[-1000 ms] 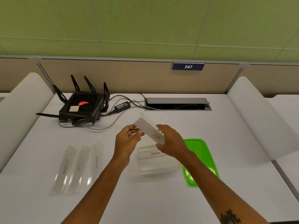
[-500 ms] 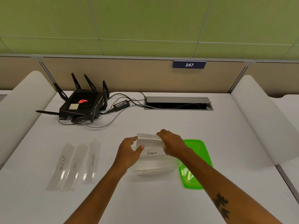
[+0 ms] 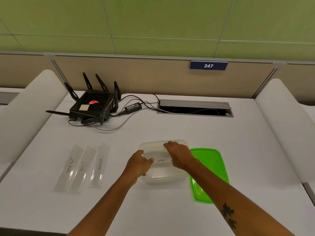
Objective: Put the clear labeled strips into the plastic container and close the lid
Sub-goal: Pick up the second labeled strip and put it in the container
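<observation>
White bench (image 3: 170,215) under a green wall; at left lie three clear strips side by side, marked ZEBRA (image 3: 67,169), DOG (image 3: 81,169) and BEAR (image 3: 99,165); the left hand (image 3: 139,163) and right hand (image 3: 179,155) pinch the ends of the TIGER strip (image 3: 163,155) inside the open plastic container (image 3: 163,178), above another strip; the green lid (image 3: 208,167) lies just right of it.

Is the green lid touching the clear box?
Cannot tell. In the head view the green lid lies flat on the table right of the plastic container, but the right hand and forearm cover where their edges would meet.
</observation>
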A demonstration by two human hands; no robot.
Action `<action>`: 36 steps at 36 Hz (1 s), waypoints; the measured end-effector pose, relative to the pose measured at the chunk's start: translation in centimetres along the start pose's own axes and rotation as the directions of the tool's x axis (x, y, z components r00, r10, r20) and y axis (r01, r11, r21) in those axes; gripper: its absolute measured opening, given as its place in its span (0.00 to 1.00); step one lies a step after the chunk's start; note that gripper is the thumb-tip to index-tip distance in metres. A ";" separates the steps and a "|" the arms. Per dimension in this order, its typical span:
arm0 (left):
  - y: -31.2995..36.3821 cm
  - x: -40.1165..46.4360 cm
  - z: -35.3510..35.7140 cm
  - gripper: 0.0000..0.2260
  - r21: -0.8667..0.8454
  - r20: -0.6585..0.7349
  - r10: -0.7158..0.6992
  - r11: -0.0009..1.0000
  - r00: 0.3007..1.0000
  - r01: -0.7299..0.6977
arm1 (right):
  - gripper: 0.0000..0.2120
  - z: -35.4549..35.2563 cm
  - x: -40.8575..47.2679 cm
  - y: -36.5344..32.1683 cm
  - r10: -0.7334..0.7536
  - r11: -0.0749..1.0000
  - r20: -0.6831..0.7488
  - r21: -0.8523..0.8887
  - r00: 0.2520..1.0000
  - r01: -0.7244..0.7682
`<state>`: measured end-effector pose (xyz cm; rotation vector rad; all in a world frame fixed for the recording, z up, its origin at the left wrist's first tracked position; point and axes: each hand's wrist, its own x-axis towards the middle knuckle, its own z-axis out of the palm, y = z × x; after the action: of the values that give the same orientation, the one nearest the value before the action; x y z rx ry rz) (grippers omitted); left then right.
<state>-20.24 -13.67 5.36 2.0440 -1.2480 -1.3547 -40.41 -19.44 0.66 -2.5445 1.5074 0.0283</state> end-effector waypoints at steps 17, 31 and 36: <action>1.2 2.2 1.8 0.16 0.109 0.051 -0.117 0.988 0.992 0.111 | 0.21 2.6 0.9 0.6 -0.020 0.997 0.056 -0.079 0.998 0.025; 0.3 2.8 1.5 0.19 0.085 0.123 -0.103 0.992 0.987 0.093 | 0.25 3.4 0.4 0.5 -0.006 0.999 0.043 -0.052 0.999 0.009; 0.3 2.5 0.9 0.18 0.057 0.138 -0.067 0.997 0.988 0.060 | 0.29 3.3 0.2 0.4 0.014 1.000 0.028 -0.001 1.000 -0.014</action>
<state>-20.78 -15.80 3.78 2.0710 -1.2993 -1.5339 -40.45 -19.22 -2.71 -2.5232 1.5156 0.0653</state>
